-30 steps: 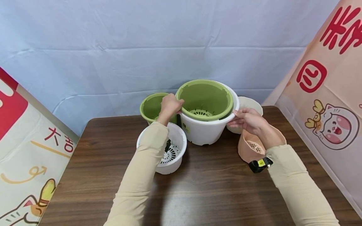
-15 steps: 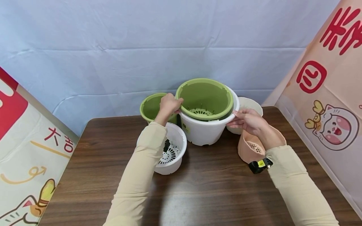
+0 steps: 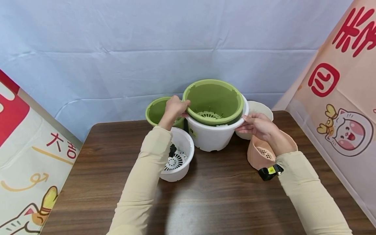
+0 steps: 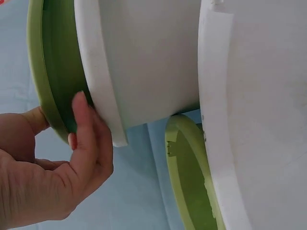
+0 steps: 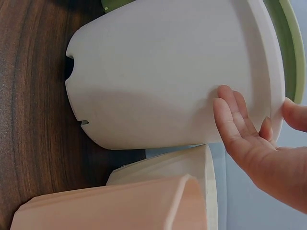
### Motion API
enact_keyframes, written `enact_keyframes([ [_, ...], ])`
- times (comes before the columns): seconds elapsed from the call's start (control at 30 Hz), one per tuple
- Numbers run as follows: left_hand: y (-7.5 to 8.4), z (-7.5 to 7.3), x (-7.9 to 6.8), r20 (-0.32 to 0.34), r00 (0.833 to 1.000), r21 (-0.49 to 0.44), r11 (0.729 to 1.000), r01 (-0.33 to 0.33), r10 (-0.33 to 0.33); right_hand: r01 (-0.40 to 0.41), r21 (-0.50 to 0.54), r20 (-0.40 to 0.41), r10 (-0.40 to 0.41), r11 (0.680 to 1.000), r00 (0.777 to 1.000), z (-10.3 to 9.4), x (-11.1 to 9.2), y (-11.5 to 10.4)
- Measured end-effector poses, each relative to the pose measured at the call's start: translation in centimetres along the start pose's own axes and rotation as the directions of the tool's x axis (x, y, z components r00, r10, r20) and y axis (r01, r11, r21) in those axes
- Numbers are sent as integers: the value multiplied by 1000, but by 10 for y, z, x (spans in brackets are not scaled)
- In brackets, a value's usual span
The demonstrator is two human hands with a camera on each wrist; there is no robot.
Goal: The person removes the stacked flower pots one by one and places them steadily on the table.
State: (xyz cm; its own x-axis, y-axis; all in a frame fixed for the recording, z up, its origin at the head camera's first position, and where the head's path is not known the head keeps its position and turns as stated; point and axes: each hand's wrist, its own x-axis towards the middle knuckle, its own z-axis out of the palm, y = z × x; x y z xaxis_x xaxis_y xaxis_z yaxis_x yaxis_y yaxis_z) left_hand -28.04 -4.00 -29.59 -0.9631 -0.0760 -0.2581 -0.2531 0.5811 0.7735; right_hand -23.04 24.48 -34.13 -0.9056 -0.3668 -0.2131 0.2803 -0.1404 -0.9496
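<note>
A large green flowerpot [image 3: 214, 94] with a slotted base sits partly inside a large white flowerpot [image 3: 210, 138], its rim raised above the white one. My left hand [image 3: 175, 108] pinches the green rim at its left side; in the left wrist view the thumb is on the outer side of the green rim [image 4: 36, 62] and the fingers reach under it, by the white rim. On the right, my right hand [image 3: 260, 126] holds the white pot's rim. The right wrist view has its thumb at the rim and its fingers [image 5: 228, 115] against the white wall [image 5: 163, 76].
A smaller green pot [image 3: 157, 111] stands behind my left wrist, with a smaller white pot [image 3: 183, 171] in front, partly under my left arm. To the right are a cream pot [image 3: 261, 108] and a pink pot [image 3: 255, 156]. A blue cloth [image 3: 132, 65] hangs behind the wooden table [image 3: 100, 169].
The large green pot has risen slightly out of the large white pot, lifted by my left hand, so more of its outer wall shows. My right hand and the white pot have stayed put.
</note>
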Motion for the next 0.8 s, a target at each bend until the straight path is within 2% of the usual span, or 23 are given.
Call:
enact_keyframes([
  [0.27, 3, -6, -6, 39, 999, -36, 999, -21, 22, -1, 5, 9, 1, 1000, 1000, 0, 0, 1],
  [0.8, 6, -10, -9, 93, 994, -89, 995, -50, 59, -5, 6, 9, 5, 1000, 1000, -2, 0, 0],
])
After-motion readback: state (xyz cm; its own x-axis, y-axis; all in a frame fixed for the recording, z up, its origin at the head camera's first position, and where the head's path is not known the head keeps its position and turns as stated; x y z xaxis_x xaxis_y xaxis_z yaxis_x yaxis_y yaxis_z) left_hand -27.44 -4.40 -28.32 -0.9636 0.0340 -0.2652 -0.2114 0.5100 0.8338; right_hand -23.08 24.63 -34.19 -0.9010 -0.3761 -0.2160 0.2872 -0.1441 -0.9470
